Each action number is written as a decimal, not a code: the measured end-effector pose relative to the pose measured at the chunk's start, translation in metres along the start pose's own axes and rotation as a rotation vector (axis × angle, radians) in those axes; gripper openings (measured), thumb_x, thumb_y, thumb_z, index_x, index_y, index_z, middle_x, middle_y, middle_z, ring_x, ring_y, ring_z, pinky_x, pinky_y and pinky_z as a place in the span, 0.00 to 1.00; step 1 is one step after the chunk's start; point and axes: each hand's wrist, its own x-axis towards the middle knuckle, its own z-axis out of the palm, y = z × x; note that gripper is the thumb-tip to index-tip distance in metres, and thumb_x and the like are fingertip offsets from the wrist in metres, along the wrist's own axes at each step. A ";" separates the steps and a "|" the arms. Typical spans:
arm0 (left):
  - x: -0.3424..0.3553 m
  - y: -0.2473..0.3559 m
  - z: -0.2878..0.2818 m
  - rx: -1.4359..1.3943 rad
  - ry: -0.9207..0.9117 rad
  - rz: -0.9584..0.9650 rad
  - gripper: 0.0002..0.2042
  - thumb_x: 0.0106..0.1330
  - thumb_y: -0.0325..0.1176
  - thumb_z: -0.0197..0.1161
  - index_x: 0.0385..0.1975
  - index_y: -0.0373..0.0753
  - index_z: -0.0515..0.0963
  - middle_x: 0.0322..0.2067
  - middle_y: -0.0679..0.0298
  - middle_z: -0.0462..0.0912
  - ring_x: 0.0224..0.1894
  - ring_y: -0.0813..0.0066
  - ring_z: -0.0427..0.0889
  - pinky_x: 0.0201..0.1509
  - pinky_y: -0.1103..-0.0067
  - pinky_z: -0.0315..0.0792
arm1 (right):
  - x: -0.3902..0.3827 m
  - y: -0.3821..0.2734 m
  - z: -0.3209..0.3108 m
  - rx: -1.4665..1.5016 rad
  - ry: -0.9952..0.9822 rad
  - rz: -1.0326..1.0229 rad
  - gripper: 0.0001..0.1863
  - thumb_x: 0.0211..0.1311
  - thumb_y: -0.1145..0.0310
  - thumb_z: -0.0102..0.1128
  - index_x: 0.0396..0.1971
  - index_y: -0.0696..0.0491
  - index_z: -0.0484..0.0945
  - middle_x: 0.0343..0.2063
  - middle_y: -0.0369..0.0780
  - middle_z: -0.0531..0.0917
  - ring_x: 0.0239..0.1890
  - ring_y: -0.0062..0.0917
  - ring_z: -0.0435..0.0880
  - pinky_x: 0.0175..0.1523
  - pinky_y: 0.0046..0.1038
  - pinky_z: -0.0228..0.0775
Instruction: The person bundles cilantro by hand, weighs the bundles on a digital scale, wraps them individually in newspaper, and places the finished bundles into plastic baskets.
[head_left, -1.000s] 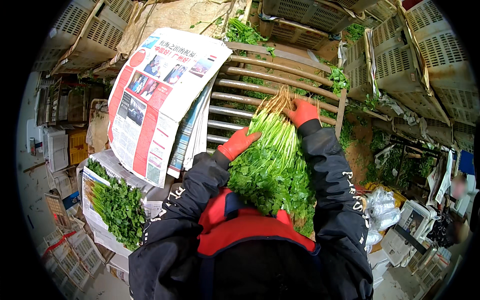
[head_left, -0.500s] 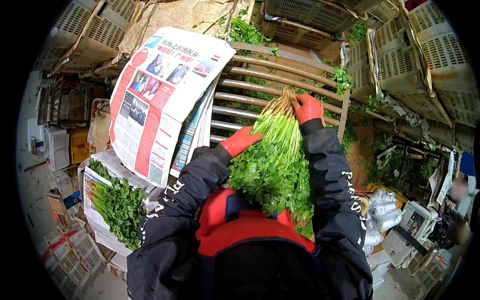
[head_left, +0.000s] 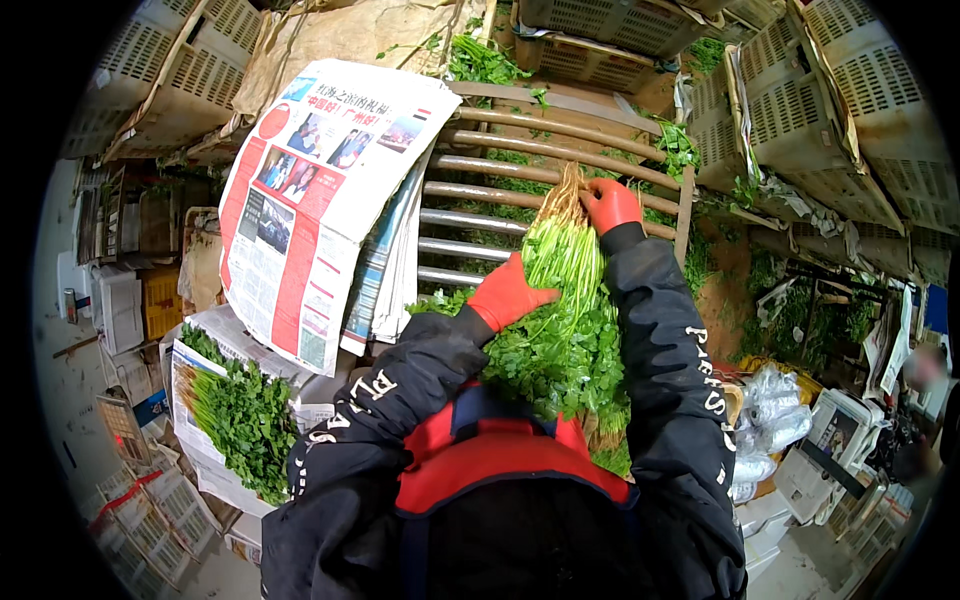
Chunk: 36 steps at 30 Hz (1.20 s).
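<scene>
A bunch of leafy celery (head_left: 562, 300) lies before me, its brown roots pointing away and its green leaves toward my lap. My left hand (head_left: 512, 292), in a red rubber glove, grips the left side of the stems with its thumb across the top; its other fingers are hidden. At the root end, my right hand (head_left: 612, 206), gloved alike, is closed with its fingertips on the roots. Under the bunch runs a rack of metal bars (head_left: 470, 218). A few leaves show beside my left wrist.
Left of the rack is a stack of newspapers (head_left: 300, 220). Another bunch of celery (head_left: 245, 415) lies on newspaper at lower left. Plastic crates (head_left: 780, 130) stand at the right and back. Clear plastic-wrapped bundles (head_left: 775, 410) sit at right, and loose greens (head_left: 485, 62) lie beyond the rack.
My left hand has moved right, farther onto the stems, and the bunch looks narrower. My right hand has shifted slightly away from me at the roots. The leaves have moved a little to the right.
</scene>
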 end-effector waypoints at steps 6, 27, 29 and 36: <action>-0.001 -0.006 0.006 -0.027 0.048 -0.026 0.38 0.46 0.51 0.70 0.50 0.28 0.64 0.43 0.42 0.77 0.47 0.47 0.76 0.51 0.67 0.70 | -0.070 -0.040 -0.067 0.123 0.158 -0.067 0.10 0.49 0.72 0.64 0.34 0.53 0.79 0.24 0.42 0.77 0.31 0.37 0.76 0.38 0.37 0.68; -0.005 0.001 0.021 0.069 0.196 0.004 0.33 0.47 0.48 0.69 0.48 0.31 0.67 0.39 0.43 0.80 0.44 0.46 0.78 0.48 0.65 0.71 | -0.163 0.056 -0.063 0.294 -0.149 0.395 0.32 0.60 0.46 0.54 0.50 0.61 0.73 0.46 0.54 0.78 0.49 0.47 0.76 0.53 0.37 0.66; -0.006 -0.001 0.019 0.037 0.195 0.015 0.34 0.47 0.49 0.69 0.49 0.32 0.67 0.39 0.44 0.80 0.44 0.46 0.78 0.49 0.65 0.71 | -0.143 0.042 -0.087 0.163 -0.145 0.397 0.27 0.57 0.53 0.59 0.48 0.60 0.75 0.42 0.51 0.79 0.45 0.43 0.78 0.50 0.35 0.69; -0.003 -0.006 0.020 0.014 0.174 0.016 0.35 0.47 0.48 0.70 0.49 0.31 0.66 0.41 0.44 0.78 0.45 0.47 0.77 0.50 0.66 0.70 | -0.056 -0.002 -0.070 0.298 -0.089 -0.005 0.12 0.49 0.67 0.65 0.34 0.56 0.80 0.28 0.46 0.79 0.31 0.39 0.78 0.37 0.36 0.70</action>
